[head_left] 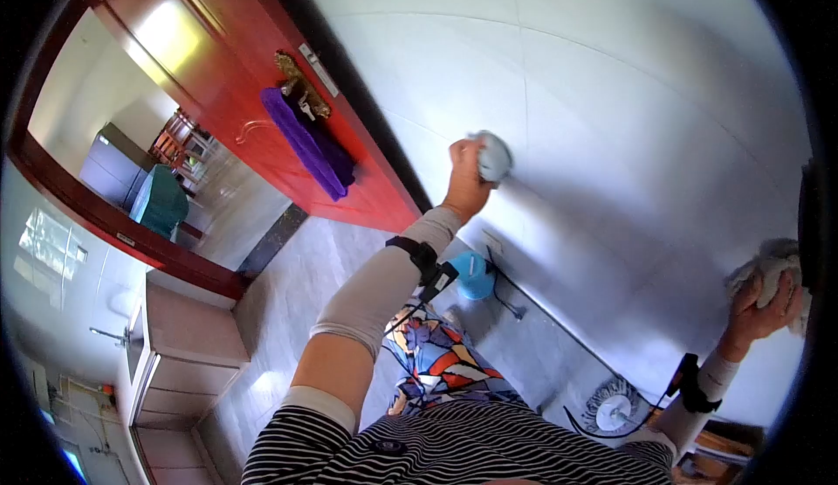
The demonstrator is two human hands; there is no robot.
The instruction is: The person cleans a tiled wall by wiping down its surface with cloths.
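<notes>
My left hand is closed around a round, pale grey-green object, held at the white wall. Its kind is unclear, and the palm side of the hand is hidden. Far to the right, my right hand grips a crumpled greyish-white cloth. The cloth is bunched under the fingers beside a dark vertical edge, at or very close to the wall.
A red door stands open at the left, with a purple towel hanging from its handle. Below my left hand are a light-blue container and a cord on the floor. A round fan-like item sits low right; a sink cabinet is lower left.
</notes>
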